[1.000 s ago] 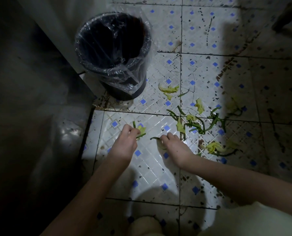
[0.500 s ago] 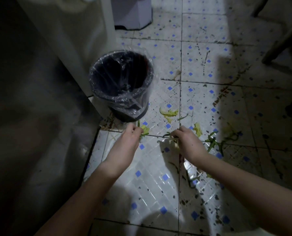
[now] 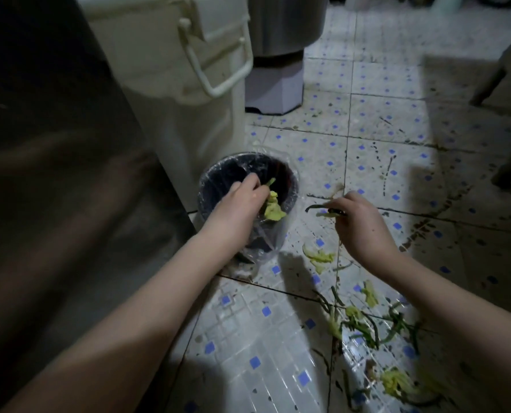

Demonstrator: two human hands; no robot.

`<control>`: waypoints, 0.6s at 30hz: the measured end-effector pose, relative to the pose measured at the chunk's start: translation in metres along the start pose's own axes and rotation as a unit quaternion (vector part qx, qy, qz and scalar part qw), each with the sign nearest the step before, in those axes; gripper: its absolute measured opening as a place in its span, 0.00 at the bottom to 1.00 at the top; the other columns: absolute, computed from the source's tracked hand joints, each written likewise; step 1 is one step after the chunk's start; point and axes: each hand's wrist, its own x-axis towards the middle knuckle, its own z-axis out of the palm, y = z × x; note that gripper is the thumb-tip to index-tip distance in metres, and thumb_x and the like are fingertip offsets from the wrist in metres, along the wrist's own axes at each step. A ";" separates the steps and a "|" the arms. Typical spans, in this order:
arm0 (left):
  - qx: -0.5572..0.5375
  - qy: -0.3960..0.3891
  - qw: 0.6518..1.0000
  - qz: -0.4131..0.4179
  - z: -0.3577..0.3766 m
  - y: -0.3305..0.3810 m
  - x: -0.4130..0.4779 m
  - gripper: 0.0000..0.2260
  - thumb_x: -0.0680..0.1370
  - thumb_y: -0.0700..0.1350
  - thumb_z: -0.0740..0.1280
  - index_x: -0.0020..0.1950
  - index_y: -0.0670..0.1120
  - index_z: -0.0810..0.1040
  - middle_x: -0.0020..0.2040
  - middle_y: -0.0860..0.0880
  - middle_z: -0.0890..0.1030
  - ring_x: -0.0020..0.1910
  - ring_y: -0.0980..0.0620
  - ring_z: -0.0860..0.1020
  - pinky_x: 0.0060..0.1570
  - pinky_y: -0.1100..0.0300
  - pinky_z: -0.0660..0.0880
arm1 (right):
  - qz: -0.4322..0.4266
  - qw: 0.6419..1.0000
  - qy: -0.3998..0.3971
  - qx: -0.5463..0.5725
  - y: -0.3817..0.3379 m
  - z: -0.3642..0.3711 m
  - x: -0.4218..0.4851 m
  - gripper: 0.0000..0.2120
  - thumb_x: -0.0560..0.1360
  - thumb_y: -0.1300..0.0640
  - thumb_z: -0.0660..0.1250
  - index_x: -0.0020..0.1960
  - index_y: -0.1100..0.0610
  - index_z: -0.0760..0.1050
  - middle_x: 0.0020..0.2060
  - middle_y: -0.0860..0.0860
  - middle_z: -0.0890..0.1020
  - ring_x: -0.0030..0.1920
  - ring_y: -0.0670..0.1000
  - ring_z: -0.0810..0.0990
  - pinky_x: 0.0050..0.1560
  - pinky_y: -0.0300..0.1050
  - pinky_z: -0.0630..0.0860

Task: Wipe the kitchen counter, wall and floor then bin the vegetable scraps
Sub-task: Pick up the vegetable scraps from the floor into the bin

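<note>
tiled floor (image 3: 382,114) open beyond bin (image 3: 218,166)

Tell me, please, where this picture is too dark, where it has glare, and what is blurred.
Head view: the left side, by the dark panel, is almost black; glare lies on the floor tiles at lower middle; the left hand and its scraps over the bin look slightly soft.

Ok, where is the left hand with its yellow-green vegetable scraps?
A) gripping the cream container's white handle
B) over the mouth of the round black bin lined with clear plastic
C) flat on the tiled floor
B: the left hand holds the yellow-green vegetable scraps over the open round black plastic-lined bin; the right hand pinches dark green stems beside it.
</note>
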 end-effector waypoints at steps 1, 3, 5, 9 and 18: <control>0.001 0.005 1.000 -0.006 -0.004 -0.003 0.005 0.18 0.69 0.25 0.62 0.55 0.41 0.73 0.55 0.45 0.68 0.49 0.44 0.70 0.46 0.44 0.74 | -0.004 1.000 0.001 0.007 -0.004 -0.001 0.008 0.18 0.72 0.73 0.61 0.56 0.59 0.79 0.47 0.55 0.77 0.48 0.57 0.76 0.45 0.51 0.75; -0.002 0.028 1.000 -0.013 -0.011 -0.011 0.013 0.17 0.70 0.25 0.61 0.54 0.41 0.74 0.54 0.44 0.69 0.49 0.42 0.71 0.47 0.43 0.73 | -0.011 1.000 0.008 0.017 -0.014 -0.001 0.023 0.18 0.71 0.73 0.61 0.56 0.59 0.79 0.47 0.55 0.76 0.47 0.58 0.76 0.45 0.51 0.75; -0.009 0.058 0.998 -0.024 -0.017 -0.019 0.019 0.16 0.70 0.26 0.61 0.53 0.40 0.74 0.53 0.42 0.70 0.50 0.40 0.72 0.48 0.43 0.73 | -0.017 0.999 0.021 0.026 -0.024 0.000 0.037 0.18 0.71 0.72 0.63 0.55 0.58 0.79 0.46 0.55 0.76 0.46 0.57 0.76 0.44 0.49 0.74; -0.002 0.069 0.996 -0.047 -0.025 -0.032 0.027 0.12 0.73 0.30 0.60 0.53 0.39 0.75 0.54 0.41 0.72 0.52 0.39 0.73 0.50 0.44 0.72 | -0.047 0.997 0.040 0.050 -0.043 0.008 0.058 0.16 0.71 0.70 0.65 0.55 0.56 0.80 0.45 0.53 0.76 0.44 0.53 0.75 0.41 0.45 0.70; 0.100 -0.023 0.990 -0.096 -0.014 -0.038 0.012 0.22 0.72 0.31 0.63 0.65 0.46 0.71 0.73 0.45 0.62 0.71 0.41 0.63 0.66 0.51 0.64 | -0.059 0.996 0.027 0.069 -0.070 0.034 0.076 0.18 0.72 0.70 0.61 0.56 0.55 0.79 0.45 0.50 0.73 0.47 0.53 0.74 0.42 0.42 0.68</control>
